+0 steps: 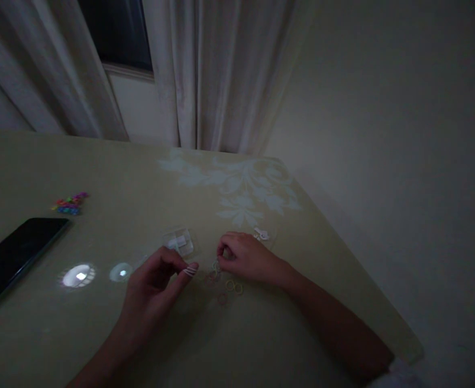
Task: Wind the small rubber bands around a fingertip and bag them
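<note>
My left hand [152, 285] is closed in a pinch, with several small white bands [190, 271] at the tips of its thumb and forefinger. To its right, my right hand [243, 257] pinches low over the table, its fingertips at a small pale ring-shaped band [216, 267] among other loose ones. Just below that hand lie yellow bands [234, 286] and a pinkish band [222, 298]. A clear plastic box [181, 242] sits beyond my left hand. White small pieces [261, 234] lie behind my right wrist, partly hidden.
A black phone [17, 258] lies on the glossy table [112, 334] at the left. Beyond it is a pile of colourful small pieces [71, 204]. Curtains [229, 75] hang behind the table, and a wall [383, 134] runs along the right.
</note>
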Available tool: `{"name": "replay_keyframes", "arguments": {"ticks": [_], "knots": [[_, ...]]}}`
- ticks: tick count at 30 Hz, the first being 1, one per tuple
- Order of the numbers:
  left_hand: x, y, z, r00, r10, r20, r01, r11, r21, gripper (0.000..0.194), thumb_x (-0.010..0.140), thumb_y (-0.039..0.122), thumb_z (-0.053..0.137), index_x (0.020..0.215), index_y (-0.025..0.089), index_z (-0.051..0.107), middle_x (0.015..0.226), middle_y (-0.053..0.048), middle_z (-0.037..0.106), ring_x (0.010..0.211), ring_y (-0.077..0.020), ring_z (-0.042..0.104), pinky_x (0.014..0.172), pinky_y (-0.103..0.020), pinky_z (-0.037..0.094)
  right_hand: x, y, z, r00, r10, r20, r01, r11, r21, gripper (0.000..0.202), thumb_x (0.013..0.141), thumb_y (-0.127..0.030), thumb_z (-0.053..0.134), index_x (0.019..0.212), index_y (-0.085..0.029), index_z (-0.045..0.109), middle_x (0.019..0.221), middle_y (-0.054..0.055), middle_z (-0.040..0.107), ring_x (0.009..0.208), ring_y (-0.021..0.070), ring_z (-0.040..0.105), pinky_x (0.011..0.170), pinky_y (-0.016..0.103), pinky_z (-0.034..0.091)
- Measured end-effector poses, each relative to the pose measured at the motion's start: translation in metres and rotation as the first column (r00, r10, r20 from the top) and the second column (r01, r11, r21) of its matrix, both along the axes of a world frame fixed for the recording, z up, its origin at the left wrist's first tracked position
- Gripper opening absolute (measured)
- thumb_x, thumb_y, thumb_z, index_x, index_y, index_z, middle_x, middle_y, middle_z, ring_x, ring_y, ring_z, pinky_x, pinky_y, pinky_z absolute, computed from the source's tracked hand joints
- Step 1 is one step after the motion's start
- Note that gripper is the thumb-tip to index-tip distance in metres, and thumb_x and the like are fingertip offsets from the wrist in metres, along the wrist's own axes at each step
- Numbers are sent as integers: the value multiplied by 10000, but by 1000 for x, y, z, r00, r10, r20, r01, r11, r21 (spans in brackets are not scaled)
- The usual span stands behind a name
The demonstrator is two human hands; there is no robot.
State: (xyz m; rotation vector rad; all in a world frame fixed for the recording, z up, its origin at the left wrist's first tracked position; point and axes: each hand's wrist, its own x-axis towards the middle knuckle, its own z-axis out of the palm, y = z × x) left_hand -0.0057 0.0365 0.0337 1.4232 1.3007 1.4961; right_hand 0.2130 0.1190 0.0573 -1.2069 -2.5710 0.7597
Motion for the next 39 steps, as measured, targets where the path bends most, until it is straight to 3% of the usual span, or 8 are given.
{"name": "replay_keyframes", "arguments": {"ticks": [4, 10, 14, 18, 21, 26, 31, 39], "knots": [[-1, -1, -4, 1000, -20, -8, 20, 1000, 6, 193, 850, 275, 790, 737, 218, 645, 660, 42, 632, 583, -100, 586, 535, -169, 470, 1, 1, 13, 989, -37, -142, 28, 997, -67, 73, 838, -124, 741, 893, -165, 717, 758, -50, 525, 694, 108, 488, 663, 244, 341], [-3, -4, -11, 984, -154, -92, 152, 988, -29, 116, 912, 297, 754, 835, 235, 693, 764, 20, 691, 697, -136, 663, 639, -219, 532, -3, -11, 24, 921, -148, -360, -3, 922, -386, 128, 897, -289, 726, 931, -167, 710, 672, -84, 412, 612, 91, 374, 543, 230, 289], [-4, -3, -10, 966, -205, -158, 220, 972, 83, 142, 929, 237, 730, 1057, 280, 775, 933, -23, 757, 839, -179, 722, 736, -272, 580, -8, -19, 21, 908, -157, -389, -51, 879, -474, 159, 876, -304, 758, 943, -162, 728, 667, -87, 398, 605, 86, 341, 527, 229, 259], [-6, -2, -2, 964, -202, -171, 232, 956, 181, 211, 907, 177, 724, 1012, 321, 837, 1001, -39, 804, 940, -201, 768, 798, -283, 618, -9, -17, 21, 905, -151, -399, -96, 839, -535, 210, 875, -329, 776, 980, -149, 751, 654, -87, 400, 595, 87, 335, 525, 225, 255], [-5, -4, 2, 982, -156, -103, 168, 979, 115, 136, 904, 218, 739, 931, 301, 843, 990, -40, 845, 948, -211, 801, 836, -292, 642, -2, -5, 23, 936, -116, -332, -50, 891, -452, 206, 927, -336, 744, 1009, -149, 772, 666, -69, 452, 609, 97, 397, 558, 229, 294], [-4, -5, 2, 992, -119, -37, 117, 992, -47, 64, 871, 312, 797, 890, 270, 840, 884, -38, 858, 812, -202, 820, 744, -254, 655, 14, 12, 19, 998, -20, 58, 24, 997, -70, 51, 916, -161, 747, 942, -170, 790, 802, 0, 653, 748, 134, 554, 683, 255, 348], [-2, -4, 1, 995, -98, 0, 98, 993, -66, 65, 861, 303, 800, 907, 296, 845, 877, -14, 854, 798, -170, 813, 716, -205, 635, 26, 15, 17, 967, 93, 236, -73, 993, -92, 82, 918, -174, 735, 980, -190, 787, 947, 40, 751, 870, 179, 629, 715, 263, 362], [-1, -6, 6, 1000, -4, 28, 8, 991, -134, 60, 763, 329, 862, 785, 277, 842, 776, -17, 847, 711, -193, 818, 650, -211, 642, 30, 17, 20, 926, 15, 377, 3, 999, -47, 84, 871, -141, 701, 896, -192, 763, 904, 53, 745, 815, 189, 624, 633, 272, 323]]}}
